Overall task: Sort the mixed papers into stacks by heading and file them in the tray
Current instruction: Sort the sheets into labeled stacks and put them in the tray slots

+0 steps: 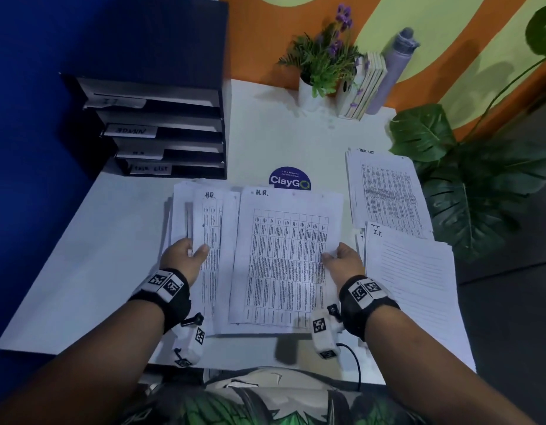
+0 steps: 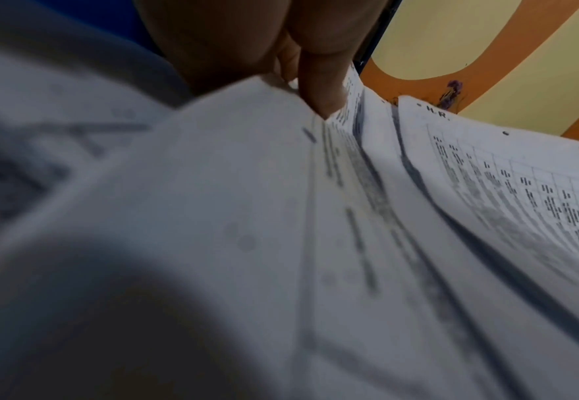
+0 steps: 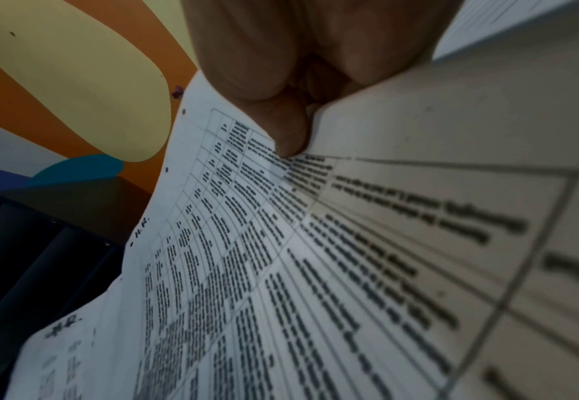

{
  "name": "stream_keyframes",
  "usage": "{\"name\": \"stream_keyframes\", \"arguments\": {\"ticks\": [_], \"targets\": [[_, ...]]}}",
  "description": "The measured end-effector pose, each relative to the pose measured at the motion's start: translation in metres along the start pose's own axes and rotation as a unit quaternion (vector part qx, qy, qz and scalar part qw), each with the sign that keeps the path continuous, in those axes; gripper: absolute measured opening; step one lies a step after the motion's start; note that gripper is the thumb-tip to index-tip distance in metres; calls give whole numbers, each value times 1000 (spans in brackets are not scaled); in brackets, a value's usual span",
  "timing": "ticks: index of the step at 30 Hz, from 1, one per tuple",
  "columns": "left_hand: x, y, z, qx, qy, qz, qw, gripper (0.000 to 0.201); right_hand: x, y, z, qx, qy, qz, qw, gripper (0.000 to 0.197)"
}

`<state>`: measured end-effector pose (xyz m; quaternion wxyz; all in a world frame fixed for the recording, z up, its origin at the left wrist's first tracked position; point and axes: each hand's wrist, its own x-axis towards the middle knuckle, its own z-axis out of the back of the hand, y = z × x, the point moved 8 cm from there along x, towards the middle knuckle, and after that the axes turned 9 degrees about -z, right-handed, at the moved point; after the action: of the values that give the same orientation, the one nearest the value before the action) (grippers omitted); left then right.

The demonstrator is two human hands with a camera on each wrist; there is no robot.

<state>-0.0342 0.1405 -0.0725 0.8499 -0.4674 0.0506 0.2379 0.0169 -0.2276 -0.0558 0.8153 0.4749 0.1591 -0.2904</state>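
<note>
— So, what have you got hold of?

— My right hand (image 1: pixel 342 260) pinches the right edge of an H.R. sheet (image 1: pixel 284 259), thumb on top over the printed table, fingers curled beneath. My left hand (image 1: pixel 185 256) grips a second H.R. sheet (image 1: pixel 208 240) by its left side, thumb across the face, fingers tucked behind it; in the left wrist view a fingertip (image 2: pixel 322 92) presses into the fold of the paper.

— Where do those sit against each other?

— Side by side between my two hands, the left one overlapping a loose pile of papers (image 1: pixel 179 216) that spreads out beyond my left thumb.

— And past your right hand?

— Just outside it lies the I.T. stack (image 1: pixel 412 286), lined sheets. Beyond that, farther from me, the Task List stack (image 1: pixel 388 191).

— The tray?

— The black tray (image 1: pixel 161 130) stands well ahead of my left hand, on the white table (image 1: pixel 97 256), with labelled shelves. Ahead of the right-hand sheet's top edge a round ClayGo sticker (image 1: pixel 290 179) peeks out. A potted plant (image 1: pixel 323 65) and a grey bottle (image 1: pixel 394 69) stand at the wall.
</note>
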Motion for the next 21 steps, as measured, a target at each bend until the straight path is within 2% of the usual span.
{"name": "stream_keyframes", "arguments": {"ticks": [3,6,8,11,13,16,19,21], "targets": [[-3,-5,4,-12,-21,-3,1000,48,4,-5,8,-19,-7,2,1000,6],[-10,-12,4,-73,-42,-6,996,66,9,-9,14,-10,-10,7,1000,20],[-12,-14,3,-86,-40,-9,995,78,9,-10,12,23,1,10,1000,10],[-11,-15,1,-100,-42,-23,994,89,7,-12,13,60,1,-2,998,23],[-10,-16,-2,-111,-38,-37,992,93,3,-10,13,48,12,9,999,16],[-14,-20,-7,-115,-25,-51,992,83,3,-10,12,45,11,3,999,32],[-15,-23,-11,-95,-7,-58,994,68,6,-14,12,69,-6,-23,997,22],[-14,-24,-13,-93,2,-64,994,67,6,-13,10,47,-2,-19,999,16]]}}
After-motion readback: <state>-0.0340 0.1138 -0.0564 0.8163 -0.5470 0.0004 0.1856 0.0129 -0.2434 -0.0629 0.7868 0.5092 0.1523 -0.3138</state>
